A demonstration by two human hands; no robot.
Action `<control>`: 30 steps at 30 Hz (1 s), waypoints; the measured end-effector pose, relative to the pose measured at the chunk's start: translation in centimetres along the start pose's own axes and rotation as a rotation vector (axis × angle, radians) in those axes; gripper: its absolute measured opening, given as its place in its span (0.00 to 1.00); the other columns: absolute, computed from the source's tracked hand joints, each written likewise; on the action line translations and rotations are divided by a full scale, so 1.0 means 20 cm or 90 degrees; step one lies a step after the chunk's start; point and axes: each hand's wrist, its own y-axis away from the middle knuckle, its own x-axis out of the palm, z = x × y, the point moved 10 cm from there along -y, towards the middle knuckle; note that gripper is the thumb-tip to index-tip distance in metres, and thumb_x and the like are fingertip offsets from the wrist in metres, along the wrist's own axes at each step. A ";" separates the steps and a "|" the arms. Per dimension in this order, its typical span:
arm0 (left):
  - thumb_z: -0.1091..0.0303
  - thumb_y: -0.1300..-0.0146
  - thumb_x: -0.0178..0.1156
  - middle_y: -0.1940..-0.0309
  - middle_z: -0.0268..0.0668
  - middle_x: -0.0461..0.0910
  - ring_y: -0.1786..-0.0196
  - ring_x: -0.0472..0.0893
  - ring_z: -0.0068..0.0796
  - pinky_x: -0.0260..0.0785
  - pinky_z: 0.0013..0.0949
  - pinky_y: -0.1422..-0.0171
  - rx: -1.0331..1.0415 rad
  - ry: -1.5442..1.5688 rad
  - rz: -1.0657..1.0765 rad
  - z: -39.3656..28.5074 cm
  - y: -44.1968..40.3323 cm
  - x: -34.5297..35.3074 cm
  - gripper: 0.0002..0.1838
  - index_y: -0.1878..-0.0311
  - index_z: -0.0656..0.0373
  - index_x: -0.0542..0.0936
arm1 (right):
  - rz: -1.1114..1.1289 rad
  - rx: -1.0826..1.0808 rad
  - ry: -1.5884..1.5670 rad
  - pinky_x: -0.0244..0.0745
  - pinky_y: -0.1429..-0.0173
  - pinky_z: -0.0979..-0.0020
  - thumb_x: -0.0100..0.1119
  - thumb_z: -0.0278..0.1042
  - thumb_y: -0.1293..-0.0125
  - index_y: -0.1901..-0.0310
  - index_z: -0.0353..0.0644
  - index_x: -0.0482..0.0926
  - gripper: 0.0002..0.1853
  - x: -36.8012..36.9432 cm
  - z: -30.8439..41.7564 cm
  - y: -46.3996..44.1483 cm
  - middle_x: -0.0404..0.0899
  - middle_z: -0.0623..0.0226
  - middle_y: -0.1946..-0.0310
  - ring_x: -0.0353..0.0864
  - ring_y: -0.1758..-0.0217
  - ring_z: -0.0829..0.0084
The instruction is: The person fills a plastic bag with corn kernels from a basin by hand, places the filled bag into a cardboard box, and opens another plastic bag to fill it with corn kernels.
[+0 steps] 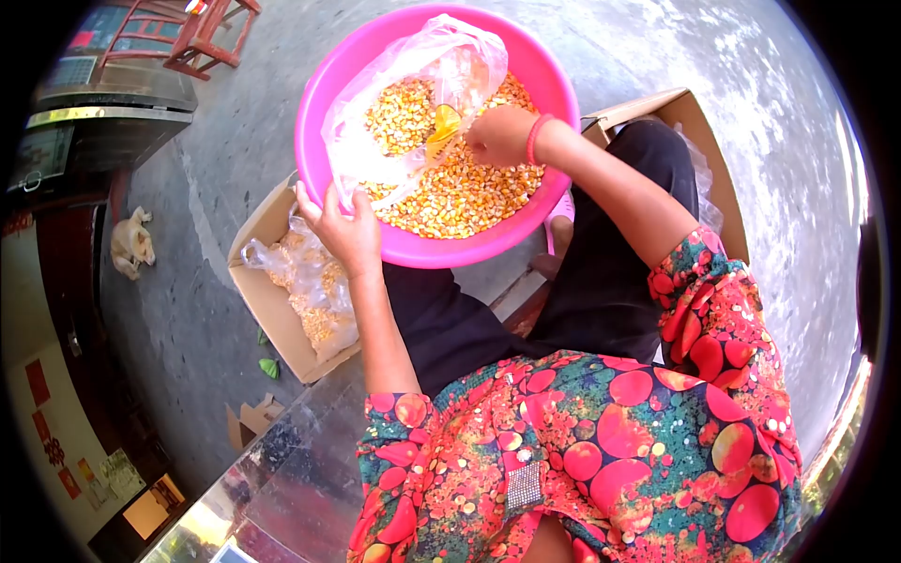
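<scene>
A pink plastic basin (427, 251) holds loose yellow corn kernels (460, 202) and sits over my knees. Inside it, a clear plastic bag (352, 117) lies spread open with more kernels in it. My left hand (345, 230) grips the basin's near left rim, thumb inside and fingers outside, close to the bag's edge. Over the kernels, my right hand (505, 136) is closed, with a red band at the wrist. A yellow piece with dark markings (444, 127) shows at its fingertips; its kind is unclear, and the fingers partly hide how it is held.
An open cardboard box (272, 324) with filled clear bags (319, 296) stands left of my legs. Another cardboard box (718, 159) with clear plastic is on the right. A small light-coloured animal (132, 242) lies on the concrete floor, and a red wooden chair (202, 38) stands farther off.
</scene>
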 end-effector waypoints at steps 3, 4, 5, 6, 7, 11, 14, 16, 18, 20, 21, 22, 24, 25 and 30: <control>0.71 0.50 0.61 0.36 0.60 0.57 0.33 0.58 0.57 0.51 0.48 0.30 0.002 -0.007 0.000 0.00 0.00 0.00 0.17 0.56 0.67 0.79 | 0.071 0.054 0.051 0.74 0.57 0.55 0.53 0.42 0.44 0.69 0.41 0.81 0.14 0.17 0.06 0.02 0.80 0.52 0.72 0.81 0.63 0.54; 0.71 0.50 0.61 0.36 0.60 0.57 0.33 0.58 0.57 0.51 0.49 0.30 0.002 -0.007 0.003 0.00 0.00 0.00 0.17 0.56 0.67 0.79 | 0.070 0.031 0.031 0.75 0.57 0.55 0.53 0.42 0.43 0.68 0.40 0.81 0.14 0.19 0.14 0.05 0.80 0.52 0.72 0.81 0.63 0.53; 0.71 0.50 0.61 0.36 0.60 0.57 0.33 0.58 0.57 0.51 0.49 0.30 0.003 -0.007 0.006 -0.01 0.00 0.00 0.17 0.56 0.67 0.79 | 0.068 0.007 0.011 0.75 0.57 0.56 0.52 0.42 0.43 0.67 0.39 0.81 0.14 0.22 0.21 0.07 0.80 0.52 0.71 0.81 0.64 0.53; 0.71 0.50 0.61 0.36 0.60 0.57 0.33 0.58 0.57 0.51 0.49 0.30 0.004 -0.008 0.006 -0.01 0.00 0.00 0.17 0.56 0.67 0.79 | 0.070 0.005 0.019 0.75 0.57 0.57 0.52 0.41 0.43 0.66 0.37 0.80 0.15 0.27 0.23 0.06 0.80 0.51 0.71 0.81 0.64 0.52; 0.71 0.50 0.61 0.36 0.60 0.56 0.33 0.58 0.57 0.51 0.49 0.30 0.002 -0.012 0.009 -0.01 0.00 0.00 0.17 0.55 0.67 0.79 | 0.069 0.005 0.019 0.75 0.57 0.57 0.52 0.41 0.43 0.66 0.37 0.80 0.15 0.31 0.23 0.04 0.80 0.51 0.71 0.81 0.64 0.52; 0.71 0.50 0.61 0.36 0.60 0.56 0.33 0.58 0.57 0.51 0.49 0.30 -0.003 -0.016 0.009 -0.01 0.00 0.00 0.17 0.55 0.67 0.79 | 0.077 -0.053 0.028 0.78 0.60 0.61 0.52 0.36 0.43 0.66 0.36 0.82 0.13 0.36 0.23 -0.02 0.82 0.51 0.71 0.83 0.65 0.57; 0.71 0.50 0.61 0.36 0.60 0.56 0.33 0.58 0.57 0.51 0.48 0.30 -0.003 -0.006 0.008 -0.01 0.00 0.00 0.17 0.55 0.67 0.79 | 0.206 0.060 -0.372 0.78 0.73 0.71 0.56 0.35 0.40 0.63 0.38 0.77 0.09 0.35 0.15 -0.01 0.79 0.62 0.76 0.83 0.72 0.72; 0.71 0.49 0.61 0.36 0.60 0.56 0.33 0.58 0.57 0.51 0.48 0.30 -0.003 -0.009 0.007 -0.01 0.00 0.00 0.17 0.55 0.67 0.79 | 0.228 0.074 -0.566 0.79 0.72 0.73 0.57 0.35 0.39 0.62 0.38 0.76 0.09 0.28 0.15 0.03 0.78 0.64 0.76 0.82 0.73 0.73; 0.71 0.49 0.61 0.35 0.59 0.56 0.33 0.58 0.57 0.51 0.48 0.30 -0.002 -0.014 0.007 0.00 0.01 0.00 0.17 0.55 0.66 0.79 | 0.254 0.076 -0.746 0.78 0.72 0.77 0.54 0.34 0.35 0.61 0.40 0.75 0.07 0.25 0.17 0.05 0.78 0.69 0.72 0.78 0.76 0.79; 0.71 0.49 0.61 0.35 0.59 0.56 0.32 0.58 0.57 0.51 0.48 0.30 -0.005 -0.013 0.011 0.00 0.00 0.00 0.17 0.55 0.66 0.79 | 0.289 0.068 -0.730 0.78 0.72 0.77 0.55 0.35 0.35 0.61 0.39 0.75 0.08 0.28 0.18 0.07 0.78 0.70 0.73 0.78 0.76 0.79; 0.71 0.49 0.61 0.35 0.59 0.56 0.32 0.58 0.57 0.51 0.48 0.30 -0.006 -0.012 0.011 0.00 0.00 0.00 0.17 0.55 0.66 0.79 | 0.323 0.059 -0.713 0.77 0.73 0.76 0.55 0.35 0.35 0.62 0.38 0.75 0.08 0.31 0.19 0.08 0.77 0.70 0.74 0.78 0.76 0.79; 0.71 0.49 0.61 0.35 0.60 0.55 0.32 0.57 0.57 0.51 0.48 0.30 -0.008 -0.012 0.011 -0.01 0.00 0.00 0.17 0.55 0.66 0.79 | 0.324 0.059 -0.712 0.77 0.73 0.76 0.55 0.35 0.35 0.62 0.38 0.75 0.08 0.31 0.20 0.08 0.77 0.70 0.74 0.78 0.76 0.79; 0.71 0.49 0.61 0.35 0.60 0.55 0.32 0.57 0.57 0.51 0.48 0.30 -0.011 -0.011 0.009 0.00 0.00 0.00 0.17 0.55 0.66 0.79 | 0.381 0.045 -0.661 0.78 0.70 0.77 0.55 0.33 0.36 0.63 0.37 0.75 0.07 0.35 0.25 0.08 0.76 0.71 0.75 0.78 0.75 0.78; 0.71 0.49 0.61 0.35 0.60 0.55 0.32 0.57 0.57 0.51 0.48 0.30 -0.012 -0.002 0.010 0.00 0.00 0.00 0.17 0.55 0.66 0.79 | 0.381 0.044 -0.660 0.78 0.70 0.77 0.55 0.33 0.36 0.63 0.37 0.75 0.07 0.36 0.24 0.05 0.76 0.71 0.75 0.78 0.75 0.78; 0.70 0.50 0.61 0.35 0.61 0.55 0.32 0.57 0.58 0.51 0.49 0.30 -0.001 0.003 0.009 0.02 0.01 0.01 0.17 0.56 0.67 0.79 | -0.133 0.063 -0.884 0.79 0.71 0.70 0.53 0.36 0.36 0.60 0.36 0.77 0.11 -0.16 0.12 -0.05 0.78 0.66 0.77 0.82 0.64 0.74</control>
